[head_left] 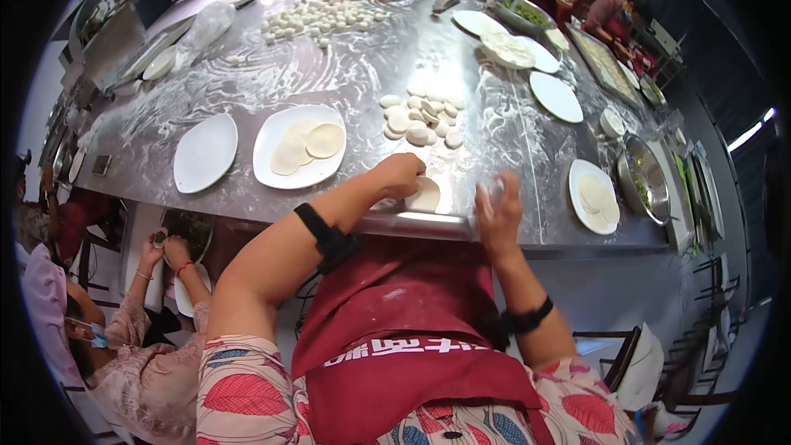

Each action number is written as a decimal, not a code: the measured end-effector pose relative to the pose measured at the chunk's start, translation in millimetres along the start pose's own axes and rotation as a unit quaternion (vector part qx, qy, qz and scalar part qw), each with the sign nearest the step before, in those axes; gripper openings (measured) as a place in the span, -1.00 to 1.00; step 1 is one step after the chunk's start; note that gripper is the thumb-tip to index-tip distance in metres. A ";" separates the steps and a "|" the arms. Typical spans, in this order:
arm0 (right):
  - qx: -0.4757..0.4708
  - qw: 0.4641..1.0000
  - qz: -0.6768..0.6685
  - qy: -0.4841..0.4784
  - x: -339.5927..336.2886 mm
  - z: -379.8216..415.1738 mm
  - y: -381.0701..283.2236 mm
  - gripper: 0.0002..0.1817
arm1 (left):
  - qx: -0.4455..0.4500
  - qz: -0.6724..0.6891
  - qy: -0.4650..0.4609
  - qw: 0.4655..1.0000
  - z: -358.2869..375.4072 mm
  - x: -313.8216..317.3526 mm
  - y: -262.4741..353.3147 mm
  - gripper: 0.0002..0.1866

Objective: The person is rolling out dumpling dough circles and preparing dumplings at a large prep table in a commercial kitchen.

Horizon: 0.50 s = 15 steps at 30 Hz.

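Note:
My left hand (401, 175) is at the near edge of the steel table, its fingers closed at the rim of a round, flat dough wrapper (425, 196). To the right, my right hand (500, 214) is raised over the table edge, a little blurred, with fingers apart and floury; I see nothing held in it. Just beyond the wrapper lies a group of small flattened dough pieces (418, 133). On the left, a white plate (265, 170) carries several rolled wrappers (325, 141). My forearms have black wristbands.
Another white plate (206, 152) stands at left. At right are a plate with wrappers (593, 198), a metal bowl of filling (645, 180) and more plates. Dough balls (317, 18) lie at the far side near other people's hands. A seated person (140, 363) works at lower left.

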State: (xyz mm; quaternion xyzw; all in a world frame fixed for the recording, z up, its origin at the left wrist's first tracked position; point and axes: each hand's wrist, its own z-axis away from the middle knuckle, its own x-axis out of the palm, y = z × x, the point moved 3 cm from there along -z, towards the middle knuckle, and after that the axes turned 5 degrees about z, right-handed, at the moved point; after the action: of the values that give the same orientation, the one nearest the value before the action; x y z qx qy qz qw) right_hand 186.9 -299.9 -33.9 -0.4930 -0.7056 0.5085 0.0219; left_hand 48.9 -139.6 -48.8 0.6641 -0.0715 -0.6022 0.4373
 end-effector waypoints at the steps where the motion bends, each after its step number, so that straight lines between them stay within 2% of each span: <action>1: 0.055 0.998 -0.037 -0.016 -4.9 10.1 -5.4 -0.67 | -0.005 0.009 0.006 1.000 2.5 -1.9 -1.3 -0.79; 2: 0.043 0.998 -0.033 -0.008 -4.5 9.5 -5.9 -0.68 | 0.004 0.032 -0.005 0.999 6.4 -1.4 -1.3 -0.82; 5: -0.114 0.989 0.084 0.049 18.2 -36.3 -2.9 -0.69 | 0.003 0.024 -0.001 1.000 9.6 -3.0 13.3 -0.81; 7: -0.106 0.992 0.051 0.038 36.1 -60.1 -2.2 -0.68 | -0.017 0.011 0.005 1.000 3.1 -1.0 16.7 -0.78; 8: -0.030 0.999 0.011 -0.019 40.9 -62.9 5.8 -0.68 | -0.018 0.025 0.005 1.000 -0.5 1.1 16.3 -0.77; 10: -0.099 0.993 0.055 0.038 25.2 -48.5 2.9 -0.67 | -0.047 0.035 -0.022 0.998 0.1 -4.7 25.2 -0.77; 11: -0.132 0.986 0.077 0.061 16.8 -30.9 2.1 -0.66 | -0.030 0.022 -0.016 0.999 -0.6 -2.1 20.2 -0.77; 13: -0.022 0.999 0.004 0.023 -2.5 3.3 -5.7 -0.65 | 0.001 -0.008 -0.001 1.000 -3.6 0.9 6.1 -0.76; 14: -0.003 0.999 -0.035 0.019 -3.5 13.4 1.6 -0.63 | -0.024 0.023 -0.010 0.999 -1.7 -0.9 4.0 -0.74; 15: -0.017 1.000 -0.015 0.016 -1.4 9.0 2.7 -0.64 | -0.019 0.028 -0.023 0.999 1.9 -2.2 6.4 -0.75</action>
State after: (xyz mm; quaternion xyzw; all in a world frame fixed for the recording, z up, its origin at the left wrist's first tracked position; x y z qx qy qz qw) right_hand 184.6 -307.1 -39.6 -0.4910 -0.7211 0.4878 0.0321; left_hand 49.5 -143.0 -42.8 0.6393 -0.0892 -0.6061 0.4647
